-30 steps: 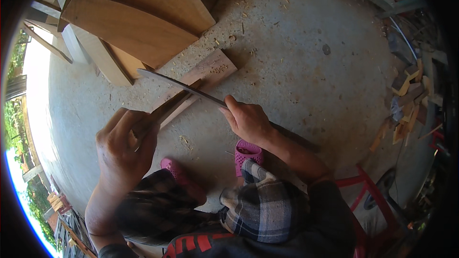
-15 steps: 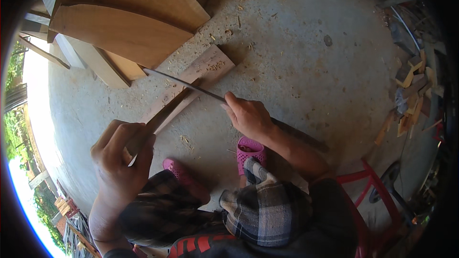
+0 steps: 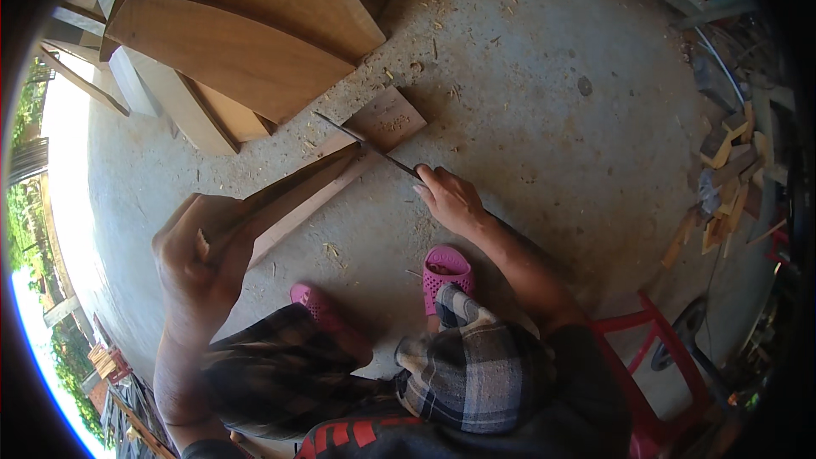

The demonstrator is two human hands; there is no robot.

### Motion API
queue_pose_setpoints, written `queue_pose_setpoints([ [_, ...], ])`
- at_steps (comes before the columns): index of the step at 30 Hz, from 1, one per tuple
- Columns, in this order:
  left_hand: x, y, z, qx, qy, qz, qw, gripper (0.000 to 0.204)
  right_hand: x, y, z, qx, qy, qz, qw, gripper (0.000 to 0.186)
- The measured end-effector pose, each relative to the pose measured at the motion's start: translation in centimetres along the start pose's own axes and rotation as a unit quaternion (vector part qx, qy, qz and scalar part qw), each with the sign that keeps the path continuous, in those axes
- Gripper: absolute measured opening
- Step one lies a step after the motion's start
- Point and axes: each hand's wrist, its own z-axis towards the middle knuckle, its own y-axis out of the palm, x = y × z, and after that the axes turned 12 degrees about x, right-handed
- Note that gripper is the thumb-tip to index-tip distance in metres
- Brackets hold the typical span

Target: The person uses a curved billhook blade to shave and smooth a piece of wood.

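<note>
My left hand [image 3: 200, 246] is closed around the upper end of a narrow strip of wood [image 3: 297, 180], whose pale cut end pokes out of the fist. The strip slants away to the right, its far end over a flat wooden board [image 3: 391, 110] on the floor. My right hand [image 3: 452, 201] grips a long, thin, dark knife [image 3: 374, 146], seen nearly edge-on. Its blade crosses the strip's far end; whether it touches cannot be made out. The knife's handle is mostly hidden by my hand and forearm. Small shavings lie on the board.
Large curved brown wooden panels [image 3: 238, 51] lean at the upper left. Wood offcuts [image 3: 731, 178] are heaped at the right. A red plastic chair [image 3: 654, 357] stands at the lower right. My feet in pink clogs [image 3: 448, 268] are on the concrete floor [image 3: 527, 110], strewn with shavings.
The knife has swung, its tip moving right, and now crosses nearer the strip's far end. My left hand has shifted slightly left and turned, showing the back of the hand.
</note>
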Motion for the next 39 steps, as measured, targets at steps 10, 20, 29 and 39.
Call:
queue_pose_setpoints([
  [10, -2.8, -1.5, 0.6, -0.005, -0.049, -0.031, 0.998, 0.015, -7.8, -4.8, 2.2, -0.038, 0.039, 0.026, 0.998, 0.019],
  [20, -3.0, -1.9, 1.3, -0.011, -0.126, -0.038, 0.991, 0.024, -7.5, -4.2, 3.8, -0.092, 0.087, -0.023, 0.992, 0.018],
  [29, -2.8, -1.1, 2.6, -0.023, -0.125, -0.078, 0.989, 0.024, -8.2, -3.9, 4.0, 0.000, 0.011, 0.042, 0.999, 0.020],
  [39, -3.4, -1.0, 3.4, -0.022, -0.122, -0.086, 0.988, 0.023, -7.8, -2.8, 3.9, -0.065, 0.027, -0.015, 0.997, 0.020],
])
